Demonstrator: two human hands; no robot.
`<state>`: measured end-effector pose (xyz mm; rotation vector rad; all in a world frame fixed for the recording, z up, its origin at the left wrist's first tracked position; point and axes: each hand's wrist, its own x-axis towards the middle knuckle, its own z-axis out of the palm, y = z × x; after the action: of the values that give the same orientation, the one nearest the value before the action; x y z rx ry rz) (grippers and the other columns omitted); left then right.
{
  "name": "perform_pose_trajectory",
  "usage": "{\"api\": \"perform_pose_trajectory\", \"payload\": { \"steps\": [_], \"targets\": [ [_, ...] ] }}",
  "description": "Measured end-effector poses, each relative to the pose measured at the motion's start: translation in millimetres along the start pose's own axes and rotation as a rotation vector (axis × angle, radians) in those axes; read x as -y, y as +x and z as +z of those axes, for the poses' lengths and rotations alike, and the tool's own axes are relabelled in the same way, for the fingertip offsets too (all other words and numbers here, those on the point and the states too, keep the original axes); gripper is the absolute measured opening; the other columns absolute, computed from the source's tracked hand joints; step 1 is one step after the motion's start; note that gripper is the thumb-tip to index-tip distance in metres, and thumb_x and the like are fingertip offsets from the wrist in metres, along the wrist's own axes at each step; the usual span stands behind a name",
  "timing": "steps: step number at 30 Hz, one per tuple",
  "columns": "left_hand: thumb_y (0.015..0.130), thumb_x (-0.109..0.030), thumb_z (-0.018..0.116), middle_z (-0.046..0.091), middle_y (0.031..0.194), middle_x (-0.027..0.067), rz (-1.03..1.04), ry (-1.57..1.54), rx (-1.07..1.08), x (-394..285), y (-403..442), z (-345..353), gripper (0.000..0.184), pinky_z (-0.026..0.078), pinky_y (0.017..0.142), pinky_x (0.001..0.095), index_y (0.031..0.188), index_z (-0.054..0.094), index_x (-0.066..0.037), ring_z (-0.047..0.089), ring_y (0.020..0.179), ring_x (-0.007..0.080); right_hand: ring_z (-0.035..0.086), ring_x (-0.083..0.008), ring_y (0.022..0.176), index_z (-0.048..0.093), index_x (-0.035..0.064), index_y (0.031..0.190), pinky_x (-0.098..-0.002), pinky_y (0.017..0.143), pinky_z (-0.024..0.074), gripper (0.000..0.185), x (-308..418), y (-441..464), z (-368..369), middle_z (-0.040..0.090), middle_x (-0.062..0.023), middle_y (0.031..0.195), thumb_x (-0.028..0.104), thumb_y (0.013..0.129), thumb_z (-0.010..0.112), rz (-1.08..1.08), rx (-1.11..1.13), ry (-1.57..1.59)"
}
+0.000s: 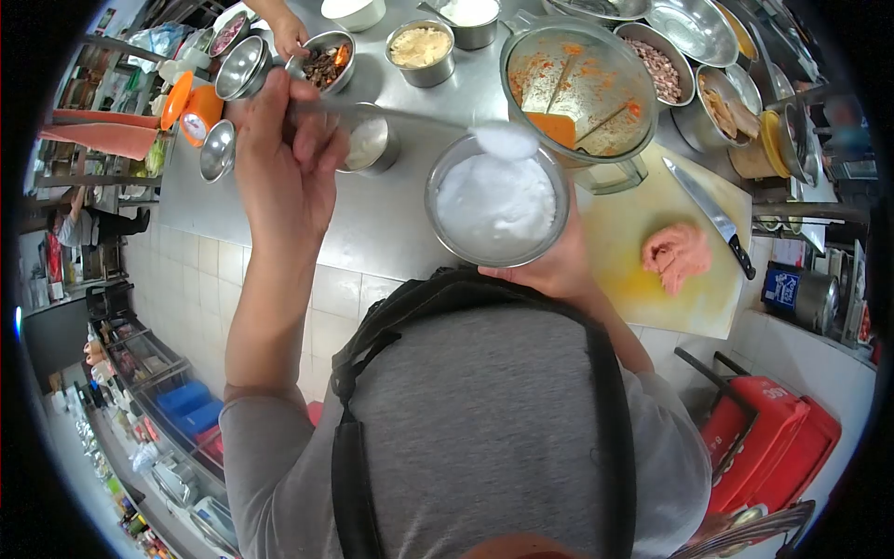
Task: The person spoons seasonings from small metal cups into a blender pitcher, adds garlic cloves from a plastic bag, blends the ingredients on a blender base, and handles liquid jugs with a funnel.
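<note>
In the head view, my left hand (289,140) grips a long-handled metal spoon (400,115), its handle smeared by motion. White powder heaps the spoon's bowl, held over the far rim of a round metal bowl (436,228). That bowl is full of white powder (495,207). My right hand (554,256) wraps round its right side and underside, partly hidden, keeping it above the table's near edge. Beyond it stands a large clear jug (521,79) smeared with orange bits, an orange spatula (555,129) inside.
A cutting board (615,307) carries a pink lump (676,258) and a knife (703,200). Small metal bowls of food line the table (372,224), including a yellowish one (421,47). Another person's hand (284,28) reaches to a bowl of dark pieces (328,65). An orange scale (198,114) stands left.
</note>
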<state>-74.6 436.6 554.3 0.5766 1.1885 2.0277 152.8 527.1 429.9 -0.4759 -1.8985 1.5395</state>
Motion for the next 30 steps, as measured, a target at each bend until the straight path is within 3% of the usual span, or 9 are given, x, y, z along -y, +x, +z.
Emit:
{"api": "perform_pose_trajectory", "payload": {
  "steps": [6,10,13,19,22,24,26,28,30],
  "targets": [
    [0.098,-0.025,0.044,0.039,0.052,-0.0024,0.115,0.009,0.043,26.0,16.5,35.6,0.027,0.028,0.043,0.0199,0.086,0.056,-0.005,0.035,0.047,0.0062,0.04,-0.0278,0.125,0.023,0.0002,0.137,-0.0406,0.104,0.0323,0.114,3.3,-1.7,-3.9,0.039,-0.0163,0.133,0.025,0.05,0.092,0.011,0.001,-0.013],
    [0.1,-0.023,0.04,0.057,0.064,0.0066,0.298,0.42,0.198,48.0,6.5,37.0,0.029,0.033,0.046,0.0207,0.087,0.056,-0.002,0.048,0.056,0.0072,0.04,-0.0285,0.125,0.022,-0.0004,0.137,-0.04,0.105,0.0323,0.117,2.3,-4.2,-4.7,0.039,-0.0173,0.133,0.03,0.048,0.092,0.038,-0.022,-0.021],
    [0.1,-0.021,0.038,0.059,0.075,0.01,0.693,0.713,0.514,46.3,-0.8,30.8,0.029,0.036,0.047,0.0218,0.086,0.053,0.0,0.047,0.056,0.0089,0.04,-0.0283,0.125,0.022,-0.0005,0.137,-0.0399,0.105,0.032,0.117,-1.9,-3.7,-3.7,0.039,-0.0171,0.132,0.03,0.048,0.092,0.032,-0.012,0.007],
    [0.1,-0.018,0.035,0.055,0.07,0.0105,0.741,0.333,0.429,12.2,-20.6,6.6,0.03,0.035,0.045,0.0224,0.082,0.05,0.001,0.042,0.05,0.01,0.04,-0.0291,0.125,0.025,-0.0003,0.136,-0.0402,0.105,0.0314,0.114,3.9,-0.1,0.3,0.039,-0.0172,0.132,0.029,0.048,0.092,0.017,-0.028,0.05],
    [0.1,-0.02,0.037,0.054,0.066,0.0095,0.709,0.555,0.424,18.5,-29.1,-13.6,0.032,0.034,0.044,0.0215,0.081,0.051,0.002,0.042,0.048,0.0088,0.04,-0.0259,0.125,0.024,0.0012,0.136,-0.0397,0.104,0.0334,0.111,3.7,-0.1,1.8,0.038,-0.0149,0.132,0.018,0.05,0.092,-0.005,-0.004,-0.02],
    [0.099,-0.023,0.04,0.053,0.063,0.0053,0.479,0.667,0.275,28.6,-42.6,-20.4,0.034,0.033,0.043,0.0203,0.079,0.054,0.001,0.043,0.048,0.0065,0.04,-0.0259,0.125,0.024,0.0011,0.136,-0.0396,0.104,0.0341,0.111,5.7,0.8,4.8,0.038,-0.0151,0.132,0.018,0.05,0.091,-0.023,-0.007,-0.061],
    [0.099,-0.026,0.041,0.051,0.061,0.0036,0.306,0.57,0.17,39.9,-49.4,-22.0,0.035,0.033,0.043,0.021,0.08,0.054,0.001,0.042,0.047,0.0064,0.041,-0.0259,0.124,0.024,0.0011,0.136,-0.0395,0.103,0.0348,0.11,5.2,1.1,8.2,0.038,-0.0153,0.132,0.017,0.051,0.091,-0.04,-0.014,-0.103],
    [0.099,-0.029,0.042,0.046,0.056,0.0013,0.231,0.424,0.135,46.6,-47.7,-21.3,0.036,0.033,0.042,0.0225,0.08,0.053,-0.001,0.039,0.045,0.0066,0.041,-0.031,0.124,0.025,-0.0002,0.136,-0.0414,0.104,0.0325,0.116,1.4,0.1,10.9,0.039,-0.018,0.13,0.032,0.047,0.092,0.019,-0.065,-0.047],
    [0.099,-0.028,0.04,0.034,0.052,-0.0026,0.117,0.236,-0.014,50.1,-45.3,-23.3,0.03,0.026,0.04,0.0229,0.081,0.049,-0.005,0.028,0.042,0.0058,0.042,-0.0282,0.123,0.024,0.0005,0.136,-0.0404,0.103,0.0342,0.112,5.8,0.2,9.1,0.04,-0.0167,0.131,0.024,0.049,0.091,-0.007,-0.047,-0.077]
  ]
}}
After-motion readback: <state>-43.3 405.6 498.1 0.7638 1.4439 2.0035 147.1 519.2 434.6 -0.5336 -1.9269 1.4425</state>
